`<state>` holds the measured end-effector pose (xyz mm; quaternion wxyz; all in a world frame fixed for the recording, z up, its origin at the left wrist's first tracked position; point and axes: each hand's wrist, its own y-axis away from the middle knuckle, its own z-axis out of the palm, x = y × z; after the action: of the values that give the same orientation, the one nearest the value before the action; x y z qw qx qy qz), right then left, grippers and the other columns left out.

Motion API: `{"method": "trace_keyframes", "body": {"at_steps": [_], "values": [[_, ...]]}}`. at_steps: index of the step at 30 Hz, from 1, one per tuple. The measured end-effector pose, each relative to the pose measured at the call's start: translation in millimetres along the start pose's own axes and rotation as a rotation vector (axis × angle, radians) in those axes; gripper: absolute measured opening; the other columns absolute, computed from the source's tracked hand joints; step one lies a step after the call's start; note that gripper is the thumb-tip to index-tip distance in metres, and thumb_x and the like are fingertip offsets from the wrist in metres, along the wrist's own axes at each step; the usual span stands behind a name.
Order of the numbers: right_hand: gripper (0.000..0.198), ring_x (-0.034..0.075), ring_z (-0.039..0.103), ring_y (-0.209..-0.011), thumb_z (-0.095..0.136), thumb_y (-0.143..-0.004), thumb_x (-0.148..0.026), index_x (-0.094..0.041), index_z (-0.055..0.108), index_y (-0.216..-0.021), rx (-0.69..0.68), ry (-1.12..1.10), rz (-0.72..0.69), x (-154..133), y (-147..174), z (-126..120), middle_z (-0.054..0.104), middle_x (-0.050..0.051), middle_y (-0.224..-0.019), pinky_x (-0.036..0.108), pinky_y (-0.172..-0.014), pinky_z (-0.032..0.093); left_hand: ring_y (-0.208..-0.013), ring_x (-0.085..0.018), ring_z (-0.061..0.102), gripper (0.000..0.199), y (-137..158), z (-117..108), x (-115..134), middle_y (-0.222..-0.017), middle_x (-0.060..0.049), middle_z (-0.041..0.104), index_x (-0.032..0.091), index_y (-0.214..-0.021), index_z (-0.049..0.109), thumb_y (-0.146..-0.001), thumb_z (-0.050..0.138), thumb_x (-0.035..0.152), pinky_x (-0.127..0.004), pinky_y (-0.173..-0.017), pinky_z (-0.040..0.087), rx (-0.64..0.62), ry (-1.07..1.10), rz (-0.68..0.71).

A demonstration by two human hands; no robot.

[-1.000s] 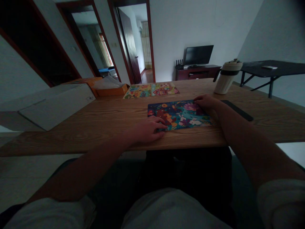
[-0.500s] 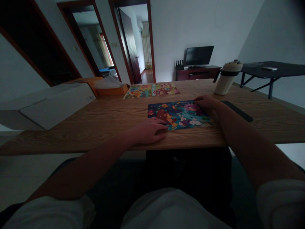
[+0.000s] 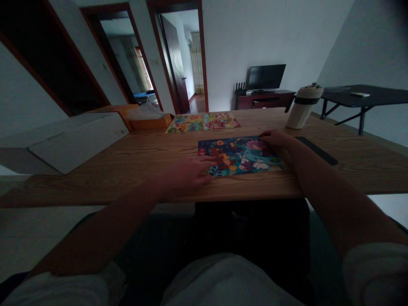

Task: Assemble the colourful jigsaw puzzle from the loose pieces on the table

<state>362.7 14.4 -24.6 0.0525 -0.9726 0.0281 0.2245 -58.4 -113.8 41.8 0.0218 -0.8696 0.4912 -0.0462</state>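
Observation:
A dark blue picture board (image 3: 242, 158) printed with rabbits and other animals lies flat on the wooden table; whether it is a jigsaw puzzle I cannot make out. My left hand (image 3: 193, 170) is at its lower left corner, fingers stretched out and apart, holding nothing. Across the upper right part of the board rests my right hand (image 3: 276, 139), palm down. Its fingers lie bent over the board near the top edge, and my wrist and forearm cover the board's right side. No object shows in its fingers.
Beyond the board lies a bright printed sheet (image 3: 204, 122). At left stand a white box (image 3: 79, 140) and an orange box (image 3: 151, 123) with clear plastic in it. A cream tumbler (image 3: 302, 110) and a dark flat slab (image 3: 318, 151) are at right.
My left hand has slid left, uncovering more of the board's lower left corner. My right hand and the board have stayed in place.

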Motion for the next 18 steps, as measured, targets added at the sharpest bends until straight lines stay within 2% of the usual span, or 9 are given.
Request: {"method": "trace_keyframes", "body": {"at_steps": [2,5,8,13,18], "values": [[0.029,0.027,0.07,-0.102,0.061,-0.089,-0.024,-0.019,0.076,-0.114,-0.006,0.013,0.0,-1,0,-1,0.076,0.01,-0.114,0.038,-0.096,0.052,-0.13,-0.025,0.056,0.04,23,-3,-12,-0.142,-0.009,0.061,0.022,-0.131,0.064,-0.103,0.045,0.042,-0.043,-0.112,0.041,0.029,-0.044,-0.091],[0.029,0.027,0.07,-0.103,0.064,-0.087,-0.023,-0.021,0.077,-0.112,-0.006,0.028,-0.002,-3,1,-3,0.076,0.008,-0.115,0.037,-0.097,0.052,-0.121,-0.027,0.062,0.043,64,1,-24,-0.133,-0.01,0.067,0.022,-0.123,0.069,-0.101,0.043,0.048,-0.045,-0.105,0.047,-0.019,-0.086,-0.272],[0.029,0.027,0.07,-0.104,0.064,-0.087,-0.023,-0.022,0.077,-0.112,0.001,0.026,-0.004,-5,2,-3,0.076,0.007,-0.113,0.036,-0.097,0.052,-0.123,-0.03,0.061,0.047,100,14,-26,-0.137,-0.011,0.065,0.022,-0.129,0.067,-0.098,0.048,0.051,-0.047,-0.105,0.048,-0.008,-0.054,-0.365],[0.029,0.026,0.07,-0.104,0.063,-0.089,-0.022,-0.019,0.077,-0.114,-0.017,0.011,0.026,-7,5,-4,0.075,0.009,-0.117,0.035,-0.097,0.052,-0.124,-0.027,0.06,0.039,125,29,-16,-0.135,-0.009,0.066,0.023,-0.125,0.07,-0.099,0.049,0.045,-0.047,-0.106,0.048,0.089,-0.019,-0.332],[0.029,0.027,0.07,-0.102,0.061,-0.089,-0.023,-0.02,0.077,-0.113,-0.007,0.003,0.009,-5,5,-3,0.075,0.009,-0.117,0.036,-0.096,0.053,-0.112,-0.024,0.068,0.035,113,28,-7,-0.12,-0.007,0.074,0.025,-0.116,0.074,-0.098,0.049,0.042,-0.042,-0.1,0.053,0.169,-0.02,-0.236]]}}
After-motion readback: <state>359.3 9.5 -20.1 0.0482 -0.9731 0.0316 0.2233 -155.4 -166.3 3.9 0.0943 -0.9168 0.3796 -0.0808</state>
